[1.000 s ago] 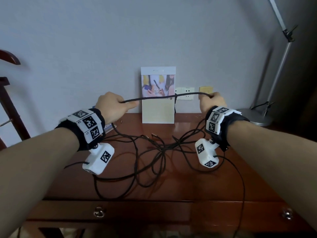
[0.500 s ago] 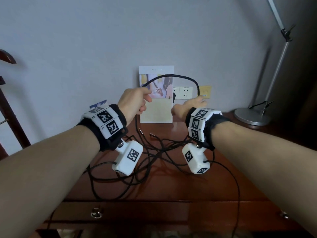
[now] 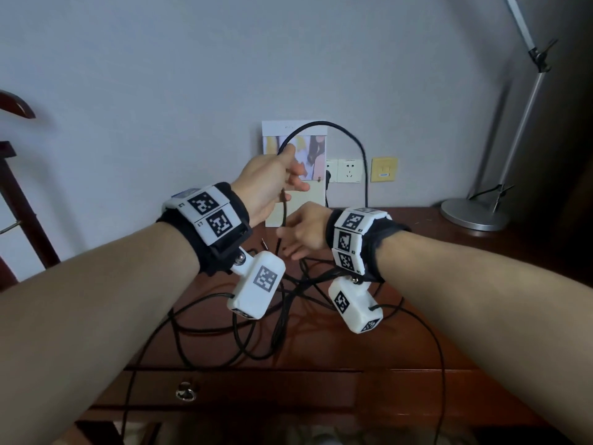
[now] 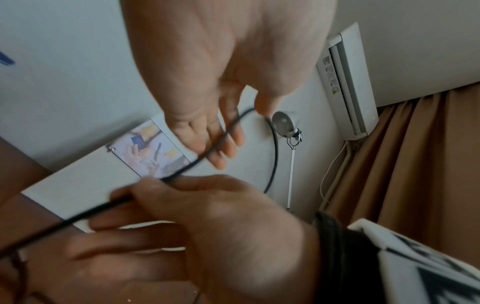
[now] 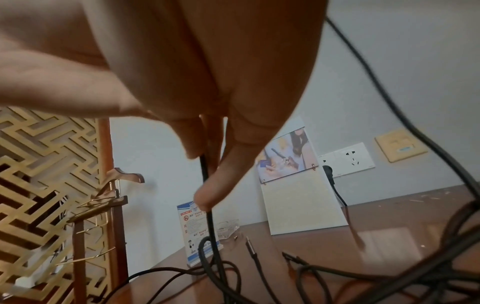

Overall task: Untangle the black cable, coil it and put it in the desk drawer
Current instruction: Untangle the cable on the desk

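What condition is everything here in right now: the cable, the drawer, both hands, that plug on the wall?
black cable: arched between the hands, the rest tangled on the desk.
left hand: raised, pinches the cable.
right hand: lower, fingers on the cable.
desk drawer: closed.
wall plug: plugged into the socket.
desk lamp: upright; on or off, cannot tell.

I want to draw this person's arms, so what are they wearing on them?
Both arms are bare, with no sleeves. Each wrist has a black cuff wrapped in white square tiles printed with black-and-white pixel patterns. A small white box with the same kind of pattern hangs under each wrist, and a thin black wire runs from it.
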